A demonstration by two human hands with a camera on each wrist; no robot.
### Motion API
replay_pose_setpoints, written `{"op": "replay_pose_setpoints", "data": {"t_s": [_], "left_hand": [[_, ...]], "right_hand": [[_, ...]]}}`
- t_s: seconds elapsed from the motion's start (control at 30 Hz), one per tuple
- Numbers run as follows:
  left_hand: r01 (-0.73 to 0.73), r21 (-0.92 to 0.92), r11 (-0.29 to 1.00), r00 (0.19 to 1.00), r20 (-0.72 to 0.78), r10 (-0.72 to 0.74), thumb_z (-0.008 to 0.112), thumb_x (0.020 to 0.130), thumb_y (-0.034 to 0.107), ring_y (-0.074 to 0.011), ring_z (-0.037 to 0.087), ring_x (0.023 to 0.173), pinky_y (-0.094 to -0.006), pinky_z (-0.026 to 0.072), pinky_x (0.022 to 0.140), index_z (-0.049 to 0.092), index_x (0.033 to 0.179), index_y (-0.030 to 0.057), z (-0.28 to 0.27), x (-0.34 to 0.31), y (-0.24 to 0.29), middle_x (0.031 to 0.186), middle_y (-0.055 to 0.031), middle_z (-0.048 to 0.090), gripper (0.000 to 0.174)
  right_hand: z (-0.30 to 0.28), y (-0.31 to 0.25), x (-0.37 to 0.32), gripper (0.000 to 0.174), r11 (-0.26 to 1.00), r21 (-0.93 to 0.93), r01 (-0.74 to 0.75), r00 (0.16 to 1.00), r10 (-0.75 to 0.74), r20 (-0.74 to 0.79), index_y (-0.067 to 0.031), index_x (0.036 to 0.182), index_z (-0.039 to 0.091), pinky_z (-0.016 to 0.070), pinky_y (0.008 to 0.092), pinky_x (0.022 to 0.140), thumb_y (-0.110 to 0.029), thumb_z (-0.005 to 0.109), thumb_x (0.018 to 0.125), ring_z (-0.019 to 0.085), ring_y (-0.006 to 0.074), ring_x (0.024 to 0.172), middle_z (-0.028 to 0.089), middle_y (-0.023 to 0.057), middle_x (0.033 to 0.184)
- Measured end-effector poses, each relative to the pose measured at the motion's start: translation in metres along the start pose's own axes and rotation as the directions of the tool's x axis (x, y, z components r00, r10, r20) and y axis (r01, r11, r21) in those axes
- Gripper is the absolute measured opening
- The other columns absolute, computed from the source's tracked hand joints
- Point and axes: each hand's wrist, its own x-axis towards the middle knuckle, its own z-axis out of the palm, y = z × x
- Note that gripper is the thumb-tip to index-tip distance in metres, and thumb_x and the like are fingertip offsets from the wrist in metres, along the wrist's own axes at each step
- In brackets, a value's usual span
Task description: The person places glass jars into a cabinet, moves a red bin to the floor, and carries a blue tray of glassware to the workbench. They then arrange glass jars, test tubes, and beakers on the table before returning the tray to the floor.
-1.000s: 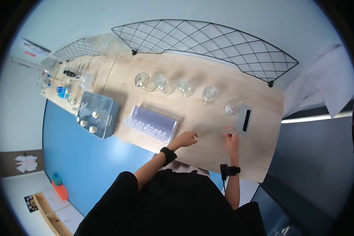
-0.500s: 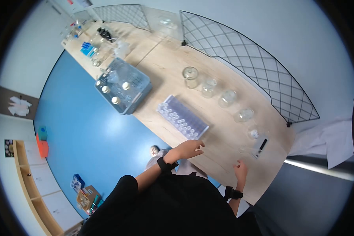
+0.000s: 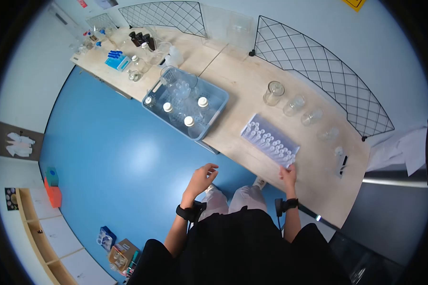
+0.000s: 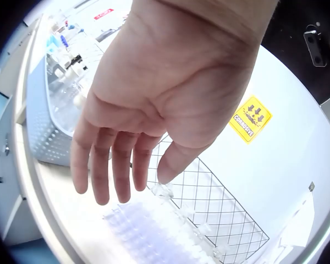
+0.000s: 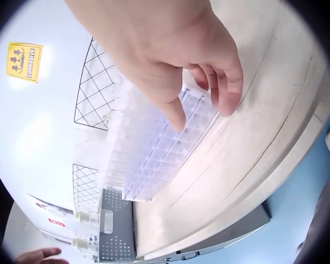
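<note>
A purple-tinted clear test tube rack lies on the wooden bench, with rows of clear, white-looking tubes in it. My right hand grips the rack's near right end. In the right wrist view, the thumb lies over one side of the rack and the fingers bend round its end. My left hand is off the bench, over the blue floor, holding nothing. Its fingers hang loosely extended in the left wrist view.
Several glass jars stand in a line behind the rack. A flat grey device with a black strip lies at the right. Left of the rack sits a blue basket of white-capped bottles. Black wire panels line the back.
The head view has turned toward the left. My left hand has moved left, away from the bench edge. My right hand has left the grey device's area and taken hold of the rack's end.
</note>
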Motion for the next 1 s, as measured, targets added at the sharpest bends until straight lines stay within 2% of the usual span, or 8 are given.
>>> {"op": "replay_pose_setpoints", "data": {"t_s": [0.1,0.17,0.5,0.6,0.7,0.77,0.87,1.0], "left_hand": [[0.041,0.079,0.996,0.995,0.089,-0.048,0.055,0.080,0.016,-0.0257,0.061,0.076,-0.0332,0.0482,0.068,0.057,0.100,0.0019,-0.014,-0.004,-0.008,0.086,-0.0151,0.063,0.024],[0.055,0.045,0.997,0.990,0.131,-0.060,0.056,0.079,0.016,-0.0259,0.061,0.076,-0.0331,0.0485,0.068,0.057,0.100,0.0017,-0.011,0.000,-0.016,0.086,-0.0147,0.063,0.025],[-0.155,0.094,0.983,0.981,0.132,0.142,0.058,0.080,0.018,-0.0242,0.061,0.082,-0.0324,0.0488,0.072,0.054,0.107,0.0020,0.029,0.091,-0.028,0.098,-0.0159,0.061,0.032],[-0.050,0.119,0.992,0.986,0.167,0.030,0.057,0.081,0.020,-0.0251,0.060,0.088,-0.0332,0.0489,0.073,0.048,0.115,0.0010,0.050,0.124,-0.029,0.105,-0.0173,0.058,0.040],[0.070,-0.049,0.996,0.978,0.202,-0.058,0.055,0.083,0.027,-0.0254,0.058,0.091,-0.0331,0.0476,0.076,0.043,0.122,-0.0010,0.078,0.148,-0.018,0.107,-0.0180,0.056,0.050],[0.309,-0.304,0.901,0.919,0.338,-0.201,0.048,0.086,0.039,-0.0245,0.054,0.098,-0.0331,0.0459,0.079,0.037,0.127,-0.0003,0.093,0.159,-0.005,0.116,-0.0148,0.050,0.058],[0.350,-0.328,0.878,0.857,0.491,-0.158,0.044,0.088,0.044,-0.0251,0.049,0.103,-0.0327,0.0445,0.083,0.035,0.129,0.0011,0.109,0.186,-0.003,0.120,-0.0123,0.047,0.060],[0.349,-0.288,0.892,0.869,0.457,-0.192,0.042,0.089,0.043,-0.0254,0.052,0.099,-0.0312,0.0448,0.081,0.036,0.129,0.0015,0.116,0.193,0.010,0.120,-0.0122,0.046,0.058]], "right_hand": [[-0.003,-0.018,-0.002,0.046,0.976,0.120,-0.182,0.983,0.185,-0.008,-0.0056,0.112,0.045,0.0482,0.0283,0.055,-0.016,0.068,0.073,0.059,0.0132,0.065,0.060,0.0074,0.080],[-0.011,-0.022,-0.003,0.048,0.915,0.299,-0.272,0.959,0.230,0.167,-0.0043,0.114,0.043,0.0487,0.0268,0.059,-0.012,0.068,0.073,0.059,0.0140,0.064,0.060,0.0077,0.080],[-0.034,0.000,0.002,0.037,0.898,0.401,-0.181,0.982,0.139,0.131,-0.0042,0.109,0.047,0.0478,0.0262,0.062,-0.007,0.063,0.076,0.057,0.0129,0.069,0.059,0.0067,0.083],[-0.046,0.004,0.000,0.038,0.897,0.392,-0.202,0.979,0.184,0.082,-0.0040,0.110,0.048,0.0478,0.0257,0.061,-0.007,0.063,0.075,0.057,0.0125,0.069,0.059,0.0061,0.082],[-0.053,0.014,0.002,0.041,0.885,0.427,-0.187,0.982,0.175,0.067,-0.0032,0.112,0.047,0.0476,0.0256,0.061,-0.007,0.063,0.075,0.057,0.0126,0.068,0.059,0.0064,0.082],[-0.058,0.017,0.005,0.041,0.889,0.435,-0.142,0.989,0.140,0.038,-0.0020,0.112,0.046,0.0479,0.0256,0.061,-0.008,0.063,0.075,0.057,0.0128,0.069,0.059,0.0069,0.081],[-0.061,0.003,0.003,0.042,0.922,0.357,-0.148,0.989,0.149,0.026,0.0012,0.110,0.049,0.0471,0.0242,0.060,-0.008,0.065,0.072,0.056,0.0124,0.065,0.059,0.0078,0.074],[-0.067,0.015,0.013,0.046,0.925,0.361,-0.117,0.992,0.124,0.005,0.0021,0.113,0.048,0.0470,0.0247,0.061,-0.010,0.065,0.072,0.057,0.0127,0.067,0.059,0.0080,0.075]]}}
